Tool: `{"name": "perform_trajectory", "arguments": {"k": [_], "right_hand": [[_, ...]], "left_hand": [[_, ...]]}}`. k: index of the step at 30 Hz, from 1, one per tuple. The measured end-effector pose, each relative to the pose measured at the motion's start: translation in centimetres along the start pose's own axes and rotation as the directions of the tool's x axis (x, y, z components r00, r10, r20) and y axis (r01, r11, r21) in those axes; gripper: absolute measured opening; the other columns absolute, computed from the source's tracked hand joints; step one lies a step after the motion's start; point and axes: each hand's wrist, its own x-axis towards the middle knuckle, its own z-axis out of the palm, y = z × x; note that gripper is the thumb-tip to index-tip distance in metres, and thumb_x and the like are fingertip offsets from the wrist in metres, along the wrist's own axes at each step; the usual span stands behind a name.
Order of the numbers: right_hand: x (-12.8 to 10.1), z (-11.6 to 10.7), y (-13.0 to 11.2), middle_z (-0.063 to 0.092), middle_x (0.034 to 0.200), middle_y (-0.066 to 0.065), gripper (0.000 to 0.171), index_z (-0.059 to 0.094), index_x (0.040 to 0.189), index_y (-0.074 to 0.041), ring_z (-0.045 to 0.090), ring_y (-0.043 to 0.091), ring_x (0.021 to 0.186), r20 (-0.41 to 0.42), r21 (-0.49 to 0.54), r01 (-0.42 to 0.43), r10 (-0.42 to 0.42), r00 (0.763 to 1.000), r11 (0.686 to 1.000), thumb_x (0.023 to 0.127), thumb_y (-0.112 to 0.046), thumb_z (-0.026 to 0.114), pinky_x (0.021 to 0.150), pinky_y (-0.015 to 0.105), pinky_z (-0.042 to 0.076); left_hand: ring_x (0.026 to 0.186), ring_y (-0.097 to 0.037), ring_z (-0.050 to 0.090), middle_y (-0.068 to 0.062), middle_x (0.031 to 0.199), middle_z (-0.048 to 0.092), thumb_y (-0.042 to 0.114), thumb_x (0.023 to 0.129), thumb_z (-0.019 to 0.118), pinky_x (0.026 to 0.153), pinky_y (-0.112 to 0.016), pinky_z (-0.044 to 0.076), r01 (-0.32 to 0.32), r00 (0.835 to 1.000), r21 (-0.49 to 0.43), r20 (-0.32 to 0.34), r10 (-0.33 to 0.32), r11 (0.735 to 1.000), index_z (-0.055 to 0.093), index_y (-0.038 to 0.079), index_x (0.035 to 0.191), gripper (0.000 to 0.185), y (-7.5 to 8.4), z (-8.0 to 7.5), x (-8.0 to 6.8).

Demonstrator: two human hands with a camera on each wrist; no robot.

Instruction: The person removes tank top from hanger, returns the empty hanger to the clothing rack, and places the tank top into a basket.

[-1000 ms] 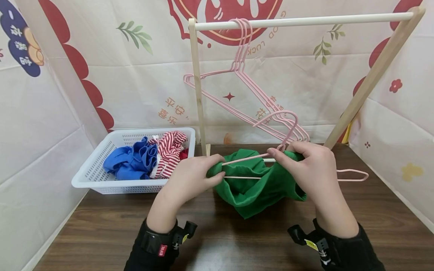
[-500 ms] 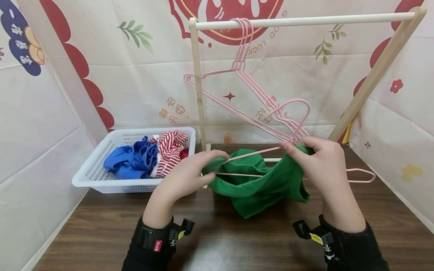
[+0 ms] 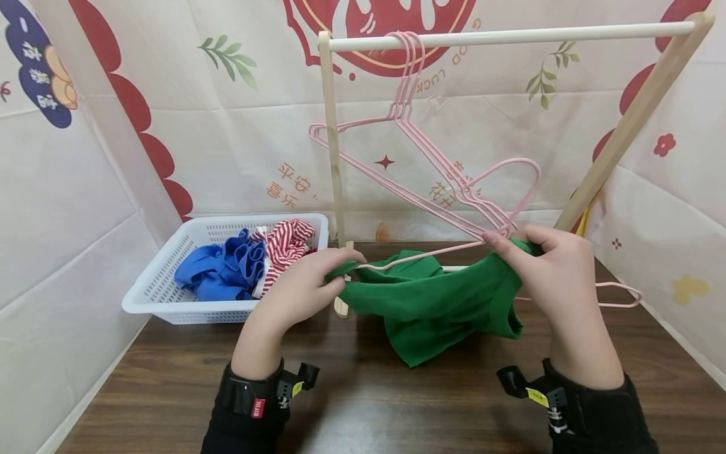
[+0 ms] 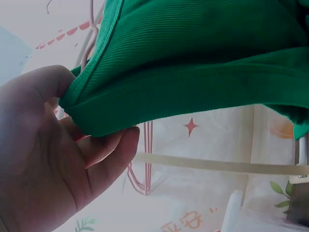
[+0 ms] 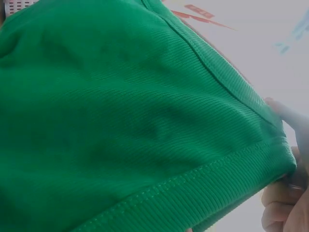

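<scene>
In the head view, a green ribbed garment [image 3: 431,309] is stretched between both hands above the dark table. My left hand [image 3: 300,287] pinches its left edge; the left wrist view shows that hand's [image 4: 58,140] thumb and fingers around a banded corner of the cloth. My right hand [image 3: 553,271] grips the garment's upper right together with a pink hanger [image 3: 516,159] just below its hook. One hanger arm runs left across the garment's opening to the left fingers, and the other end sticks out right of the right hand. Fabric fills most of the right wrist view.
Behind the hands stands a rack with a white rail [image 3: 510,36] and wooden legs. Several pink hangers [image 3: 404,110] hang from its left part. A white basket [image 3: 198,309] on the left holds blue cloth [image 3: 218,268] and red-and-white striped cloth [image 3: 283,249].
The hands have moved apart, left hand leftward and right hand rightward, widening the garment. The hanger's hook has shifted right and up with the right hand. Its lower bar is now hidden by cloth.
</scene>
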Motion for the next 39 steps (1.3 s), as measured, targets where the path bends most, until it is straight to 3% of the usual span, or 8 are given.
{"name": "perform_trajectory", "arguments": {"k": [6, 13, 21, 26, 32, 39], "right_hand": [[0.1, 0.0, 0.3, 0.043, 0.051, 0.000, 0.032, 0.066, 0.065, -0.010, 0.036, 0.009, 0.050, -0.019, 0.021, -0.020, 0.020, 1.000, 1.000, 0.082, -0.033, 0.079, 0.046, 0.027, 0.025], [0.0, 0.4, 0.4, 0.047, 0.052, -0.002, 0.029, 0.068, 0.066, -0.011, 0.036, 0.008, 0.051, -0.057, 0.023, -0.022, 0.023, 0.998, 0.999, 0.081, -0.032, 0.081, 0.047, 0.025, 0.025], [0.0, 0.8, 0.2, 0.045, 0.047, -0.002, 0.032, 0.066, 0.064, -0.012, 0.035, 0.008, 0.049, -0.111, -0.017, -0.003, 0.001, 0.994, 1.000, 0.080, -0.035, 0.081, 0.047, 0.025, 0.023], [-0.1, 1.2, -0.1, 0.041, 0.047, 0.000, 0.037, 0.062, 0.061, -0.012, 0.034, 0.009, 0.048, -0.122, -0.058, -0.002, -0.005, 0.993, 0.998, 0.081, -0.039, 0.079, 0.047, 0.026, 0.022], [-0.3, 1.4, -0.2, 0.039, 0.048, 0.002, 0.041, 0.058, 0.060, -0.011, 0.035, 0.010, 0.050, -0.133, -0.044, -0.004, -0.002, 0.991, 0.999, 0.082, -0.039, 0.079, 0.049, 0.027, 0.022], [-0.5, 1.9, -0.5, 0.042, 0.053, 0.005, 0.039, 0.060, 0.062, -0.012, 0.037, 0.012, 0.054, -0.099, -0.038, -0.012, 0.008, 0.995, 0.999, 0.082, -0.040, 0.078, 0.049, 0.027, 0.023]], "left_hand": [[0.094, -0.013, 0.055, 0.005, 0.112, 0.064, 0.007, 0.092, 0.055, 0.088, -0.036, 0.047, 0.045, 0.999, 0.012, -0.002, -0.045, 0.999, 0.065, 0.019, 0.120, 0.032, -0.3, -0.3, 0.0], [0.111, -0.020, 0.058, -0.002, 0.118, 0.065, 0.006, 0.094, 0.061, 0.097, -0.042, 0.046, 0.076, 0.997, 0.046, -0.026, -0.075, 0.996, 0.065, 0.012, 0.121, 0.028, -0.9, -0.1, 0.2], [0.106, -0.019, 0.059, -0.002, 0.113, 0.066, 0.013, 0.093, 0.067, 0.093, -0.041, 0.048, 0.124, 0.989, -0.009, -0.077, -0.124, 0.992, 0.067, 0.010, 0.118, 0.025, -1.6, 0.2, 0.4], [0.110, -0.021, 0.059, -0.003, 0.118, 0.065, 0.017, 0.094, 0.066, 0.095, -0.043, 0.048, 0.189, 0.980, -0.012, -0.059, -0.189, 0.982, 0.064, 0.011, 0.124, 0.031, -1.7, 0.3, 0.5], [0.109, -0.025, 0.060, -0.006, 0.118, 0.066, 0.019, 0.095, 0.065, 0.091, -0.046, 0.049, 0.288, 0.957, 0.007, -0.025, -0.288, 0.958, 0.060, 0.013, 0.129, 0.035, -1.8, 0.3, 0.6], [0.099, -0.020, 0.065, -0.002, 0.105, 0.069, 0.019, 0.094, 0.066, 0.082, -0.041, 0.052, 0.287, 0.958, 0.043, -0.046, -0.285, 0.957, 0.059, 0.014, 0.129, 0.036, -2.0, 0.7, 0.8]]}}
